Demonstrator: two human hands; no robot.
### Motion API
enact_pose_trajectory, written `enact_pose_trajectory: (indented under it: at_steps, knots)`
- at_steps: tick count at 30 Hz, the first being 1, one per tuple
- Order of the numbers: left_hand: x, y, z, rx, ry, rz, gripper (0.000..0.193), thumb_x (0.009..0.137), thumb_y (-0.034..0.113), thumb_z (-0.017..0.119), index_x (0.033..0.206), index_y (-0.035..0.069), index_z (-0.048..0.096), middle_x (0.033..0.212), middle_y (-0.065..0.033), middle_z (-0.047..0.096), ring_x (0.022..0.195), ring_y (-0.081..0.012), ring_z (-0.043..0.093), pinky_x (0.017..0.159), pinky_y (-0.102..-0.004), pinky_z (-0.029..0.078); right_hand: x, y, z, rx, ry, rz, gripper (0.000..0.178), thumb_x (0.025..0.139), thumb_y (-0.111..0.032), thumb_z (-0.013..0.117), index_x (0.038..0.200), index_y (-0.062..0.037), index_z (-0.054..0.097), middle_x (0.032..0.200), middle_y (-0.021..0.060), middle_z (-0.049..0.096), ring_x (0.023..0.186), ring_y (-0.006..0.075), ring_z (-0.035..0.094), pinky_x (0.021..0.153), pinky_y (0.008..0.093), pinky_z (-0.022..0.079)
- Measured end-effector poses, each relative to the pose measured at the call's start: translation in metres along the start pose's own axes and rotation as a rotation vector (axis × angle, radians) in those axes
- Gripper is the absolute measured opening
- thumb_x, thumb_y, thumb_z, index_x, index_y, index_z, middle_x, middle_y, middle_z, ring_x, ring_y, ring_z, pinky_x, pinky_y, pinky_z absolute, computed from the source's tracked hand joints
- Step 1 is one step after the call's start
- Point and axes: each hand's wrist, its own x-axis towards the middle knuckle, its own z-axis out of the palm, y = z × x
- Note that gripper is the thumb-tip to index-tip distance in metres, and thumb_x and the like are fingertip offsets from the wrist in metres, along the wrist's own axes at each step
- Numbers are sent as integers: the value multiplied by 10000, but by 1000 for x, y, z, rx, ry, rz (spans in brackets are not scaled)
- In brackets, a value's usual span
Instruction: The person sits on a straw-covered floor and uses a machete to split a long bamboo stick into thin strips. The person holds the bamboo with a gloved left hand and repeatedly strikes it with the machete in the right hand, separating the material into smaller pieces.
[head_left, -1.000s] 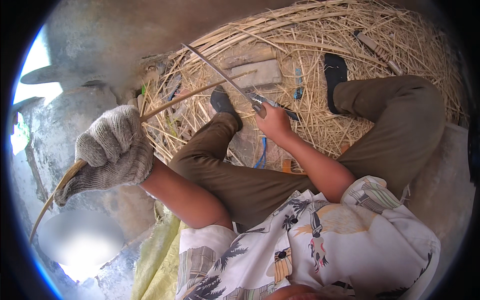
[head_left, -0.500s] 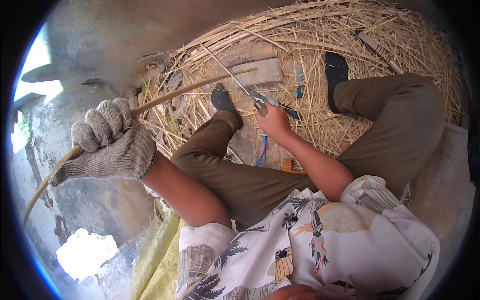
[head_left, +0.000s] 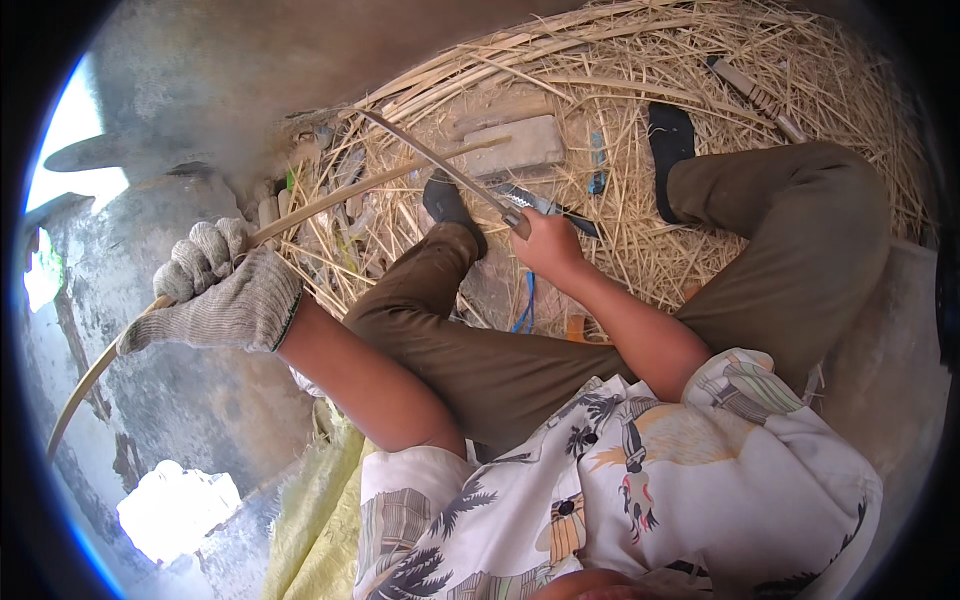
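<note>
My left hand, in a grey knitted glove, is closed round a long, thin bamboo strip. One end of the strip bends down past the thumb on the left; its other end reaches right, over the straw. My bare right hand grips the wooden handle of a long knife. The narrow blade slants up and left, crossing the strip in view; whether they touch I cannot tell. Just beyond my right hand, on the ground, lies a dark tool with a toothed metal part.
Straw-like shavings cover the ground ahead, with a grey block among them. A wooden-handled tool lies at far right. My socked feet flank the work area. A blue strap lies near my legs, a yellowish sack at lower left.
The knife blade has swung left and turned, showing more of its flat side. My gloved left hand has shifted slightly right with the strip.
</note>
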Motion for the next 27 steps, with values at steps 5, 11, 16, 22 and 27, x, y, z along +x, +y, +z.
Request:
enact_pose_trajectory:
  at_steps: [5, 11, 16, 22, 27]
  knots:
    - [2, 1, 0, 109, 128, 21, 760, 727, 923, 353, 465, 210, 330, 441, 30, 274, 373, -122, 234, 374, -273, 198, -1, 15, 10, 1, -89, 160, 280, 833, -260, 645, 1001, -38, 670, 852, 232, 682, 835, 410, 672, 750, 476, 540]
    - [-1, -1, 7, 70, 8, 23, 754, 781, 894, 349, 494, 197, 329, 451, 36, 273, 389, -116, 274, 373, -254, 240, 1, 31, 14, -10, -59, 269, 298, 838, -260, 636, 1011, -20, 669, 873, 243, 683, 845, 407, 674, 753, 476, 541]
    - [2, 2, -3, -10, -43, -48, 785, 708, 949, 346, 466, 203, 321, 448, 32, 299, 394, -128, 261, 398, -272, 214, 0, -2, 0, 31, -75, 46, 293, 822, -253, 639, 984, -11, 671, 850, 249, 676, 842, 414, 666, 756, 482, 538]
    - [2, 1, -6, -42, -92, -55, 807, 688, 977, 326, 462, 202, 337, 444, 34, 301, 395, -125, 261, 416, -283, 222, -1, 24, 14, 82, -41, 166, 278, 816, -249, 641, 970, -20, 673, 837, 236, 678, 822, 414, 661, 754, 479, 535]
    - [6, 3, -6, -119, -213, -126, 800, 680, 975, 360, 470, 204, 334, 436, 38, 279, 389, -114, 250, 430, -282, 196, -1, 14, 11, 117, 30, 121, 239, 805, -199, 651, 909, 16, 656, 737, 246, 644, 734, 429, 641, 669, 461, 518]
